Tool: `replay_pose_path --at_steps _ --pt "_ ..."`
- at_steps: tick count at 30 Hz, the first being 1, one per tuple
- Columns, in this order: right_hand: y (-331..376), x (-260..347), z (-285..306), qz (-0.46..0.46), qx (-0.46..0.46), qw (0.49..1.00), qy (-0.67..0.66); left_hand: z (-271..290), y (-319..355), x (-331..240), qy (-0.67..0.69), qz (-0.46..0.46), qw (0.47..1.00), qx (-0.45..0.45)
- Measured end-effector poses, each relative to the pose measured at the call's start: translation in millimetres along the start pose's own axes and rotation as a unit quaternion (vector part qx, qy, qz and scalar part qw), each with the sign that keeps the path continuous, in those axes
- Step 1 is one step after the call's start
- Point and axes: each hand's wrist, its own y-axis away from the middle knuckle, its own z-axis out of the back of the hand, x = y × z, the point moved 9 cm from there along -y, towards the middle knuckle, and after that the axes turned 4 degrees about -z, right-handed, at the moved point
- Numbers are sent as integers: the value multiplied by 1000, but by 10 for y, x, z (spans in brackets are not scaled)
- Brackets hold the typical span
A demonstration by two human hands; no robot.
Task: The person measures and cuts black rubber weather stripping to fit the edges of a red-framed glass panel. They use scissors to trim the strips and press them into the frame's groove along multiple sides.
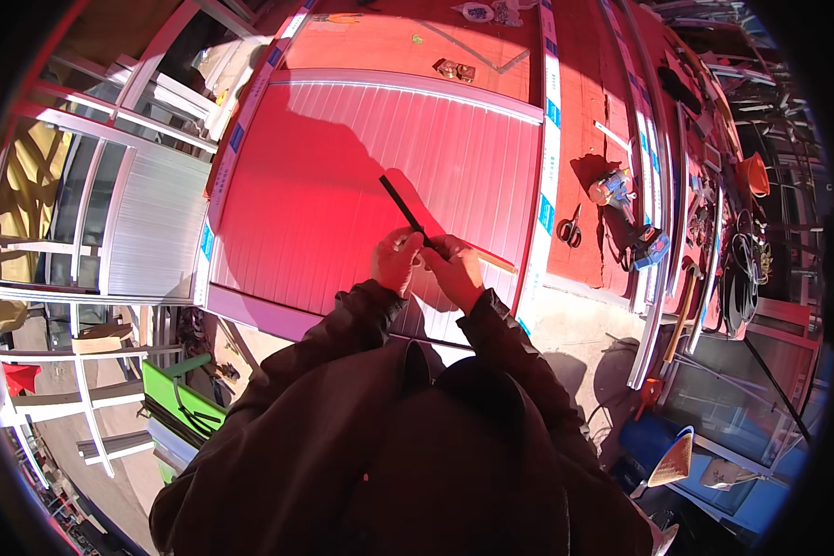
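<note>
A thin, straight black strip (399,201) slants up and to the left from between my two hands, above the ribbed panel (278,213). My left hand (395,263) is closed, its thumb and fingers pinching around the strip's lower end. Close beside it, my right hand (458,270) is closed too, fingertips meeting at that same end. What exactly lies under the fingers is hidden. A slim orange stick (493,260) shows past the back of my right hand; whether it touches the hand I cannot tell. Metal frame bars with blue-and-white tape border the panel.
Right of the panel lie black-handled scissors (571,228), a blue power tool (651,249) and a hammer-like wooden-handled tool (683,310). Long white profiles (651,185) run alongside. A blue bucket (653,443) stands at lower right. Window frames (111,199) lean at left, near a green board (171,397).
</note>
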Motion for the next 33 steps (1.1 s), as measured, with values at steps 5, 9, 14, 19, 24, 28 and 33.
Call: replay_pose_path --at_steps 5,9,14,19,24,28,33 --pt "192 -307 -253 -107 -38 993 18 403 -127 -86 7 32 997 -65" --pt "400 -573 -562 -146 -24 988 -34 657 -355 -289 -55 7 996 -71" --pt "503 -875 -649 -185 -29 982 -37 683 -522 -486 -83 12 995 -54" --pt "536 -717 -135 -74 -94 984 133 1002 -637 -587 -246 -111 942 -201" --pt "443 -491 411 -59 -55 964 252 -649 56 -629 -451 -369 748 316" --pt "257 -204 1205 45 -106 948 296 -1168 -51 -84 -491 -195 745 408" --pt "147 -391 3139 -148 -420 777 446 -1501 -507 -131 -400 -132 857 297"
